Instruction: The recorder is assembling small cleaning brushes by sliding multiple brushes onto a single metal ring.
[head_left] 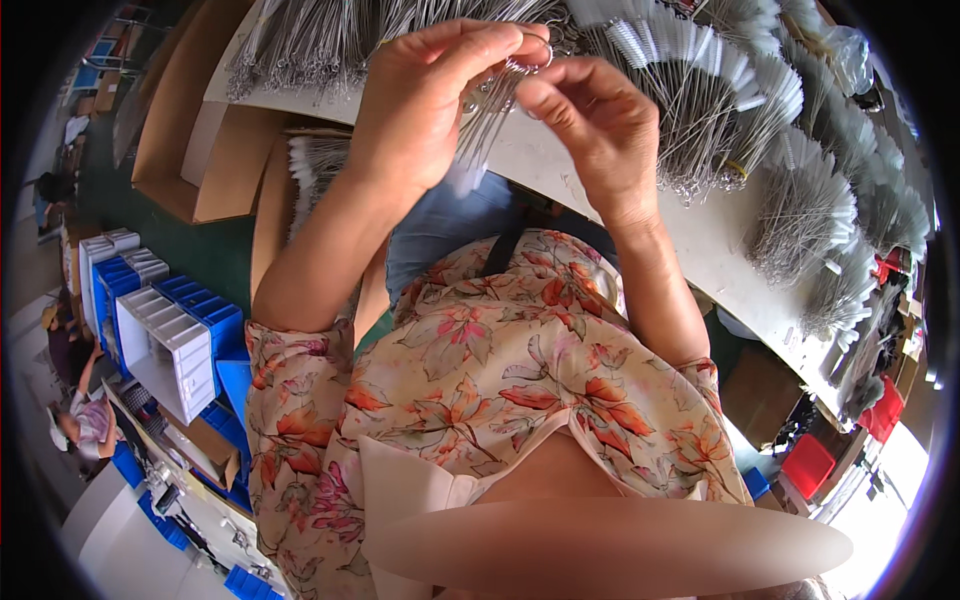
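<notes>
My left hand pinches a thin metal ring between thumb and fingers over the table edge. A small bunch of thin wire-handled brushes hangs below it, loop ends up by the ring and pale bristle tips down, slightly blurred. My right hand is beside the ring with thumb and fingertips drawn together. What lies in that pinch is too small to make out. Just beyond both hands, many similar wire brushes lie on the white table, their looped ends toward me.
More brush bundles with white bristles are heaped along the table to the right. Open cardboard boxes stand at the left. Blue and white plastic bins are stacked farther left, near other people. Red stools are at the lower right.
</notes>
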